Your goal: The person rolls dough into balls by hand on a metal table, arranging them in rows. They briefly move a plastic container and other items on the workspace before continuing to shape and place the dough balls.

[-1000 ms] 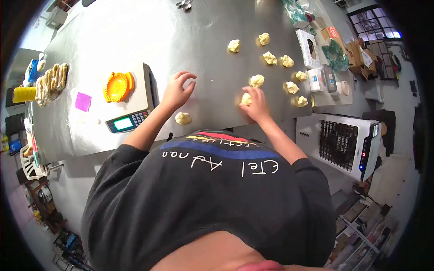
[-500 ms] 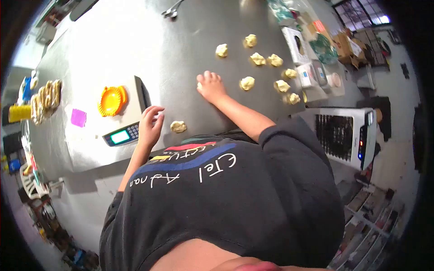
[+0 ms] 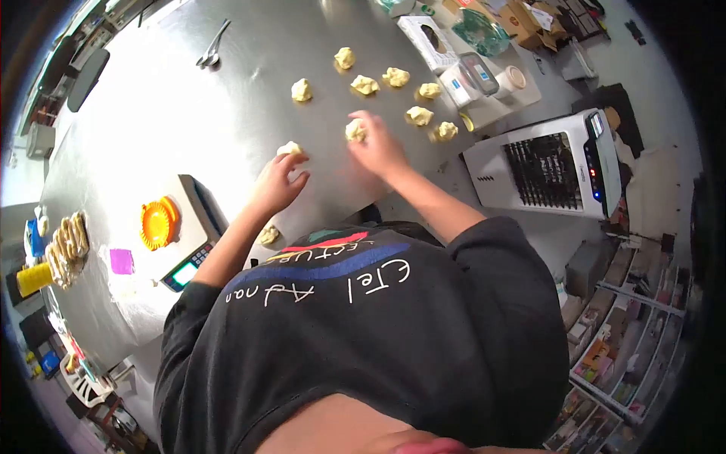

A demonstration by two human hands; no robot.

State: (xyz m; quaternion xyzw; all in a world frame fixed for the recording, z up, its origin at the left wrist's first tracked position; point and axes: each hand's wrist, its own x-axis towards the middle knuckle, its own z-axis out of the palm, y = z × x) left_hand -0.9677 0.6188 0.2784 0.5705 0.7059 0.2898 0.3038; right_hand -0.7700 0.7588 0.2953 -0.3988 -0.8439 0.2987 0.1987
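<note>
Standing at the steel table (image 3: 189, 98), the person has both hands out over its near half. The left hand (image 3: 276, 184) has its fingers curled and pinched on a small dough piece (image 3: 288, 148), which sits at the fingertips on or just above the table surface; contact with the table cannot be told. The right hand (image 3: 376, 144) has its fingers closed round a second dough lump (image 3: 354, 130), with only the upper part of the lump showing past the knuckles.

Beyond the right hand lie loose dough portions in a scattered group: one (image 3: 301, 90) standing alone to the left, and others (image 3: 393, 76) further right, each apart from its neighbours. Another dough lump (image 3: 268, 234) lies near the table edge, just beside the left forearm.

A digital scale (image 3: 185, 250) sits to the left of the left arm, with an orange dumpling press (image 3: 157, 224) resting on its platform. A purple square (image 3: 121, 261) lies left of the scale, and formed pastries (image 3: 66, 246) lie near the far left edge. Metal utensils (image 3: 210, 50) lie at the far side. A white appliance (image 3: 544, 163) stands off the table's right end.
</note>
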